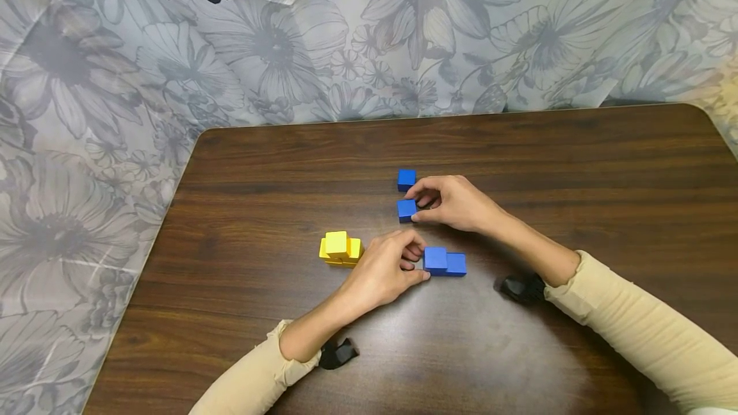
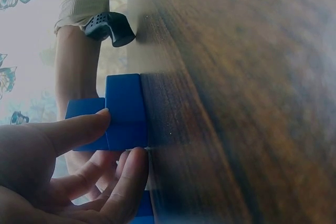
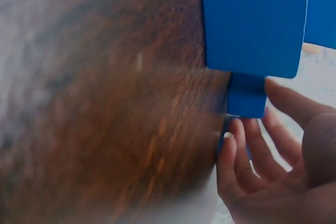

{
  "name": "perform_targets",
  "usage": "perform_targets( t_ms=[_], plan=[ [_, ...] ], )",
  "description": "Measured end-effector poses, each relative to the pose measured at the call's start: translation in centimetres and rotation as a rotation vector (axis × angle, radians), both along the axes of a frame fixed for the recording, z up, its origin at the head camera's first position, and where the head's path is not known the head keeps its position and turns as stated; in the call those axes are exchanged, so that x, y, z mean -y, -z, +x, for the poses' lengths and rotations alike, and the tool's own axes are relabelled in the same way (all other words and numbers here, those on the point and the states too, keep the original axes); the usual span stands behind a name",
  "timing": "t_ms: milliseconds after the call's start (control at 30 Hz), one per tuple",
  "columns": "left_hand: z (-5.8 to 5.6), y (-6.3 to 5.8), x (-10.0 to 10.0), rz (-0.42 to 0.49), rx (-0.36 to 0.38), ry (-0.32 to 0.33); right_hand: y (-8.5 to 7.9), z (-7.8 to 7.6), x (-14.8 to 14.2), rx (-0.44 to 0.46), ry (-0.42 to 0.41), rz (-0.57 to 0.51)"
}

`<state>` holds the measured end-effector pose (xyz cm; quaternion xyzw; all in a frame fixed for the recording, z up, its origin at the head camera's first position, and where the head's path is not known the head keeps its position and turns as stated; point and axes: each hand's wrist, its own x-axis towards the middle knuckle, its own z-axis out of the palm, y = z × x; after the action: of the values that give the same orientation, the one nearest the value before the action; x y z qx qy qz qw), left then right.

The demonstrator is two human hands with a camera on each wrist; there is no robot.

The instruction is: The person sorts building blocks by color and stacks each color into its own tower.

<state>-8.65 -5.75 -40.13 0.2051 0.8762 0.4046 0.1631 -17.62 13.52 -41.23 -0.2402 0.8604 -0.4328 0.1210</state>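
Observation:
Just right of the middle of the table, my left hand (image 1: 383, 268) pinches the left end of a small blue block stack, thumb in front and fingers behind. Its upper blue block (image 1: 435, 260) sits over the left part of the lower blue block (image 1: 457, 264). In the left wrist view, the thumb lies against the upper block (image 2: 84, 109). Farther back, my right hand (image 1: 458, 202) holds a single blue cube (image 1: 406, 210) between thumb and forefinger; the cube appears on the table. Another blue cube (image 1: 406, 179) stands just behind it, apart.
Left of my left hand stands a yellow block stack (image 1: 337, 245), one cube atop lower ones. Dark wrist devices hang under the left sleeve (image 1: 337, 354) and right sleeve (image 1: 521, 288). A floral cloth (image 1: 277, 50) hangs behind the brown table (image 1: 259, 171).

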Motion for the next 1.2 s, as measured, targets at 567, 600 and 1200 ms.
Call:
perform_targets(
  t_ms=[567, 600, 1200],
  plan=[
    [0.1, 0.1, 0.0, 0.002, -0.01, -0.004, 0.2, 0.0, 0.0, -0.012, -0.012, 0.036],
    [0.1, 0.1, 0.0, 0.002, -0.011, -0.004, 0.2, 0.0, 0.0, -0.011, -0.015, 0.029],
    [0.0, 0.0, -0.1, 0.008, 0.004, -0.007, -0.8, 1.3, -1.5, -0.001, 0.033, -0.067]
  ],
)
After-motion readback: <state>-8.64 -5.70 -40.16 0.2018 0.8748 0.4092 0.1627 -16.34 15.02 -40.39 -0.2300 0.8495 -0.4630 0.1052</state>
